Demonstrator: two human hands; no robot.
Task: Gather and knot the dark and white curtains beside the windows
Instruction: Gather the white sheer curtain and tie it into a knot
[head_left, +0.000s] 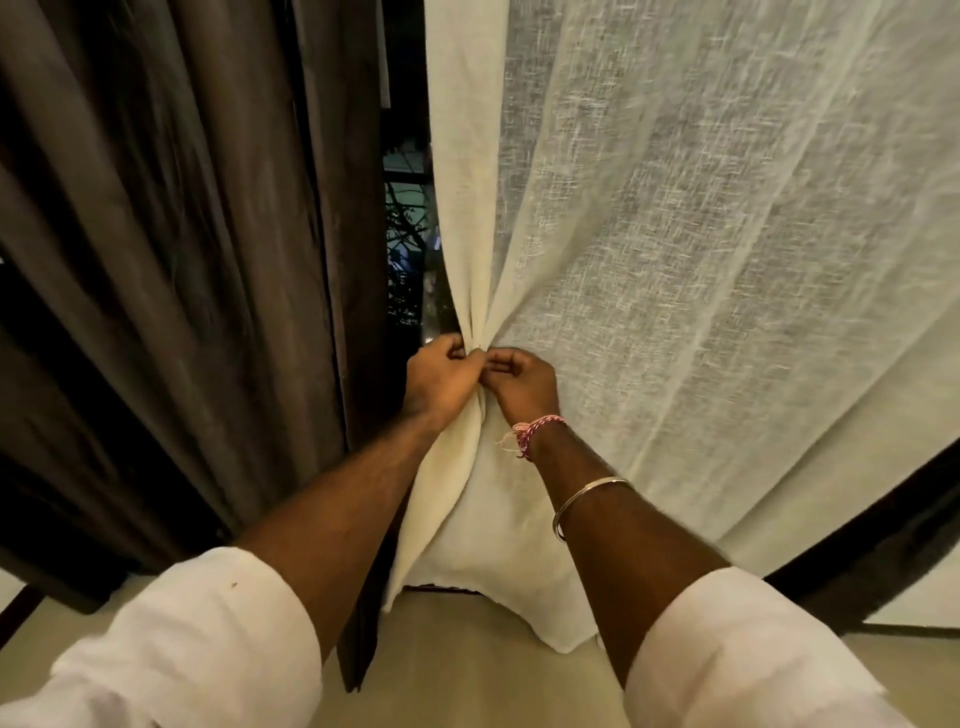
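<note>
White, loosely woven cloth fills the right and centre of my view: the white curtain (701, 260) hangs there, and its left edge is drawn in to a tight bunch at the middle of the picture, where both hands meet. To the left hangs the dark curtain (171, 234), brown and in long loose folds, with no gather and no knot that I can see. Between the two, a narrow strip of window (405, 234) shows dark glass and some foliage outside.

I judge the task to be in its early part. The white curtain is only partly gathered: its left portion is pinched together, but most of its width to the right still spreads flat, and below the hands the cloth falls free to a loose hem near the pale floor (467, 675). No knot is formed yet. The dark curtain looks untouched, so its gathering and knotting are still to do.

My left hand (441, 379) is curled round the bunch from the left side, knuckles toward me, fingers closed on the cloth. My right hand (522, 382) sits touching it on the right, fingers bent and pinching the same bunch just beside the left thumb. Both forearms reach forward and converge, sleeves rolled back; the right wrist carries a thread band (535, 431) and a metal bangle (592, 499).
</note>
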